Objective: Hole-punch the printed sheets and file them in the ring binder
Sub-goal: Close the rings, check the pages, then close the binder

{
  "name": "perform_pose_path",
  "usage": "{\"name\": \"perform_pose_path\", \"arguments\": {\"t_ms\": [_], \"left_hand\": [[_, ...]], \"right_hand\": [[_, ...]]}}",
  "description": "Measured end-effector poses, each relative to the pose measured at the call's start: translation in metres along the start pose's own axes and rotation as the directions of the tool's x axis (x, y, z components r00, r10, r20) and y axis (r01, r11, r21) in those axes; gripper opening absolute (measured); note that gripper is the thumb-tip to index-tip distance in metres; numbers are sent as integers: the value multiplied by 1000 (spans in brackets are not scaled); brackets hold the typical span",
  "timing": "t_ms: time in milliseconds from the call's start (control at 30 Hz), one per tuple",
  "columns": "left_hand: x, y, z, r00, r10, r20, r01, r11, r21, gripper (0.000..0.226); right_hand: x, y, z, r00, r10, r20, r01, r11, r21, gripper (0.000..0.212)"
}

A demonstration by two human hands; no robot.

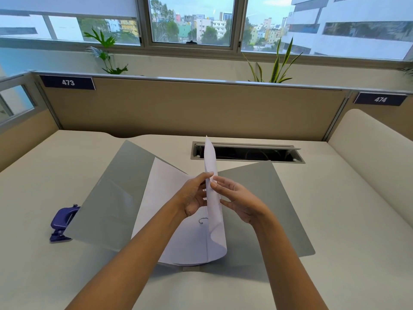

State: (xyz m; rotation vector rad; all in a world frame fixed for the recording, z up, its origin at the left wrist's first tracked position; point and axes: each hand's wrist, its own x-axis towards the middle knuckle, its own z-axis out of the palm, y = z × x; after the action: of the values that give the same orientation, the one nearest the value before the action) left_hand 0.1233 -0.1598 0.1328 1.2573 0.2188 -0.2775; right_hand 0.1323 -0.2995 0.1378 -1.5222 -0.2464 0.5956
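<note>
Over the middle of the open ring binder, lying in the centre of the desk, I am holding a white sheet upright on its edge. My left hand is gripping it with curled fingers, and my right hand is touching its right face with loosely straight fingers. A metal ring is showing just left of the sheet, above filed sheets on the left cover. The purple hole punch is sitting at the binder's left edge.
</note>
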Motion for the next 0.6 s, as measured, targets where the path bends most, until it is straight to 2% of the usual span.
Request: {"name": "perform_pose_path", "arguments": {"t_ms": [133,267,400,500,600], "left_hand": [[-5,0,-1,998,0,63,4,998,-64,30],[-8,-2,0,996,1,92,7,996,-90,29],[-12,-1,4,997,9,83,-2,996,-85,26],[-13,-1,5,997,22,78,-18,999,-51,26],[-16,-1,7,998,45,45,-45,999,11,28]], "right_hand": [[-1,0,-1,999,8,-31,-7,1000,19,85],[-4,-3,1,999,-22,-45,22,1000,-10,82],[-6,-4,1,998,-32,-59,32,999,-1,100],[-8,-7,1,998,-55,-42,54,998,-31,81],[-7,-7,-1,999,-31,-37,29,999,-46,74]]}}
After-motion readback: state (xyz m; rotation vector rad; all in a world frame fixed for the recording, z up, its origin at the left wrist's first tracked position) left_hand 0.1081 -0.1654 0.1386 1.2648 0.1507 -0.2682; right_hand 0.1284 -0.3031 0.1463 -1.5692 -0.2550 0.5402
